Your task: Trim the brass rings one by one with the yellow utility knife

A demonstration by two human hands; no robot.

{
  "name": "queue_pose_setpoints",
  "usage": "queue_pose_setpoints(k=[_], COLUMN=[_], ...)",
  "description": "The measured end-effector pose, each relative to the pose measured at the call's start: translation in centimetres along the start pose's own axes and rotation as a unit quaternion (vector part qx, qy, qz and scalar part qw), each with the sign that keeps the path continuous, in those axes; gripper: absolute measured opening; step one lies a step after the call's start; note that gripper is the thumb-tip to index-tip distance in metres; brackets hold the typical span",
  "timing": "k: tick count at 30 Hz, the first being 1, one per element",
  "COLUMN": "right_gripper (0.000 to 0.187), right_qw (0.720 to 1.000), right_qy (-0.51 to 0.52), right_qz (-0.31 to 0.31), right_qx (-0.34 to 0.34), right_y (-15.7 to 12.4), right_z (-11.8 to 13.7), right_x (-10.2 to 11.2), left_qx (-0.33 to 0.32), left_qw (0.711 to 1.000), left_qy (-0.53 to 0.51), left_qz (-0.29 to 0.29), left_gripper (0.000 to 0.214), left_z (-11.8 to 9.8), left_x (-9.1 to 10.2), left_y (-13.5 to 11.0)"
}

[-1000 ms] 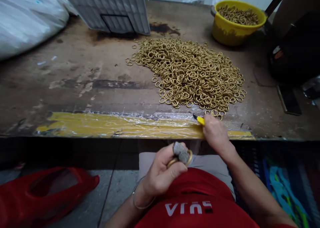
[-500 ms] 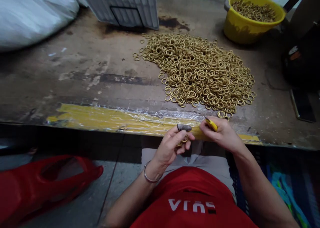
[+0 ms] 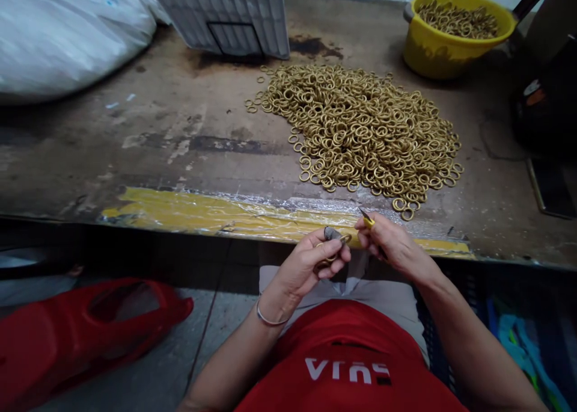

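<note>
The two hands are near each other but apart at the front edge of the desk point(image 3: 234, 170), the left hand point(image 3: 301, 266) pinching a few rings point(image 3: 346, 239) beside a finger in a grey wrap point(image 3: 332, 234), the right hand point(image 3: 395, 245) gripping a yellow knife point(image 3: 369, 221) with its dark tip bared. That tip could nick the left hand if the knife skidded off a ring's curve, since the wrap covers just one finger. A loosened pinch could also drop rings onto the lap point(image 3: 383, 295), short of the pile point(image 3: 365, 129).
</note>
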State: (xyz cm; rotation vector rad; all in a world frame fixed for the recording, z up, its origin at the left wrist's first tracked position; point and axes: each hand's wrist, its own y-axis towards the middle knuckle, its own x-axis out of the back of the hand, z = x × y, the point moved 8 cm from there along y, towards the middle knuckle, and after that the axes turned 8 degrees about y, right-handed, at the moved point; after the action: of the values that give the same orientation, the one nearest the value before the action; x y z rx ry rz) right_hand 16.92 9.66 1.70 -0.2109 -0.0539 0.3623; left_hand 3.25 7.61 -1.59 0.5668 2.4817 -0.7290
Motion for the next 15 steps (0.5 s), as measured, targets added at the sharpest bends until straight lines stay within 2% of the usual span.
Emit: queue_pose_setpoints(k=[3, 8, 12, 15], right_gripper=[0.044, 0.031, 0.022, 0.019], right_qw=[1.000, 0.995, 0.987, 0.982], right_qy=[-0.019, -0.074, -0.114, -0.141], right_qz=[0.008, 0.047, 0.086, 0.058], right_qx=[-0.001, 0.040, 0.072, 0.112], right_y=[-0.4, -1.0, -1.6, -2.0], right_z=[-0.3, 0.7, 1.8, 2.5], right_x=[0.1, 0.0, -0.9, -1.2], left_qx=[-0.010, -0.011, -0.013, -0.019], left_qw=[0.999, 0.999, 1.000, 0.998], left_qy=[-0.030, -0.049, -0.022, 0.026], left_qz=[0.016, 0.021, -0.010, -0.053], left_gripper=[0.030, 0.027, 0.031, 0.034], left_z=[-0.2, -0.2, -0.2, -0.3], left_x=[-0.2, -0.2, 0.0, 0.4], left_y=[-0.2, -0.4, -0.6, -0.7])
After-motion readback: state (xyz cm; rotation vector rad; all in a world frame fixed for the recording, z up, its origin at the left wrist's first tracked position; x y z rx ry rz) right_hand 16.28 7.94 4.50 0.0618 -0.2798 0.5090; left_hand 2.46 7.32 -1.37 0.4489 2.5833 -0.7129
